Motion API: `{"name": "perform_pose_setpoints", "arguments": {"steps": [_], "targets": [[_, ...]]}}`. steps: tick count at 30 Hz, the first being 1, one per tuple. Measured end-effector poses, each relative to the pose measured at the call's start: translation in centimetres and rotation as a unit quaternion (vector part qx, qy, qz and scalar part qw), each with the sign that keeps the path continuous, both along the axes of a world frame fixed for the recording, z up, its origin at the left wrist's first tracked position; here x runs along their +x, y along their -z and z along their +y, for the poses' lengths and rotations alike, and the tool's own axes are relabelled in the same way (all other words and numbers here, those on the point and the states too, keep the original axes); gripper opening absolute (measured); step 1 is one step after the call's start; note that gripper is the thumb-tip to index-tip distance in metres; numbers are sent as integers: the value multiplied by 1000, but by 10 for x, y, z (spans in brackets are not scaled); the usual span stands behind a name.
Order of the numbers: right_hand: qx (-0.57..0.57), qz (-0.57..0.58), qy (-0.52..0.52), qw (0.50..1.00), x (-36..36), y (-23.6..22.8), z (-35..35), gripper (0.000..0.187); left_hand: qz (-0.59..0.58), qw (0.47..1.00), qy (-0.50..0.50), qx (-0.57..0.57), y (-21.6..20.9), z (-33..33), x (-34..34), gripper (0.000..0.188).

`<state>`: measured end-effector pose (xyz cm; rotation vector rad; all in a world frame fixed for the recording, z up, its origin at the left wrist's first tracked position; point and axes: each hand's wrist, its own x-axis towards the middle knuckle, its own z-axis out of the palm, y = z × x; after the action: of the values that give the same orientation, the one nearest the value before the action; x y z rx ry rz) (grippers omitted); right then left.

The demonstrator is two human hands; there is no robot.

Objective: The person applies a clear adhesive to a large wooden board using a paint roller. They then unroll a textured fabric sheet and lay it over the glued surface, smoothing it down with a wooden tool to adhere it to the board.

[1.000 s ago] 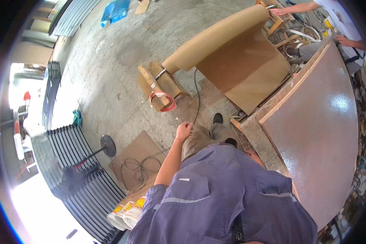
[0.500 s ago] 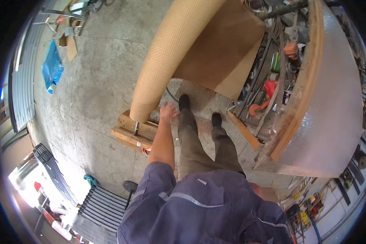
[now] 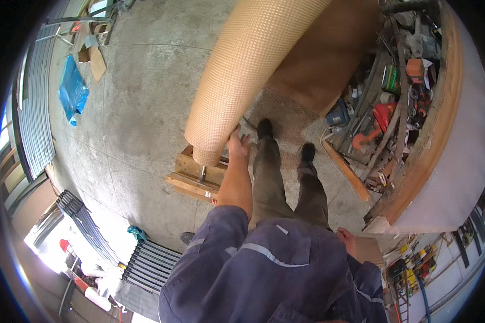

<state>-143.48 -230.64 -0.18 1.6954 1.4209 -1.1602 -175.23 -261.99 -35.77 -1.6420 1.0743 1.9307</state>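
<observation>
A big roll of tan, grid-textured sheet material [image 3: 242, 75] slants from the top of the view to a metal rod [image 3: 202, 173] at its near end. That rod rests at a wooden stand [image 3: 191, 185] on the floor. My left hand [image 3: 238, 144], fingers apart, is against the right side of the roll near its lower end; the fingertips partly meet its edge. Brown sheet [image 3: 326, 59] hangs off the roll's right side. Down by my right hip is my right hand [image 3: 348, 241], partly hidden by my body, so its fingers do not show clearly.
A wood-edged bench [image 3: 423, 161] with a pale top stands to the right, tools and scraps [image 3: 385, 116] heaped beside it. Blue plastic sheeting [image 3: 73, 90] and cardboard [image 3: 97, 63] lie on the floor at left. Dark slatted metal [image 3: 151, 266] is at lower left.
My left hand has come up against the roll's side, having been apart from it. The view has shifted, so most things appear farther right. More of my right hand shows.
</observation>
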Motion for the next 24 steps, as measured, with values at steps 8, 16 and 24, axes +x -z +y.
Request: {"name": "perform_pose_setpoints", "arguments": {"steps": [8,16,24], "targets": [[-42,51,-57,996,-11,13,-4,37,129,990,-50,37,-82,-21,21,45],[-51,133,-276,951,-47,12,-5,35,233,937,227,129,-196,-91,19,72],[-191,284,-171,924,-173,-9,-39,35,366,890,60,264,-439,-14,-36,44]]}}
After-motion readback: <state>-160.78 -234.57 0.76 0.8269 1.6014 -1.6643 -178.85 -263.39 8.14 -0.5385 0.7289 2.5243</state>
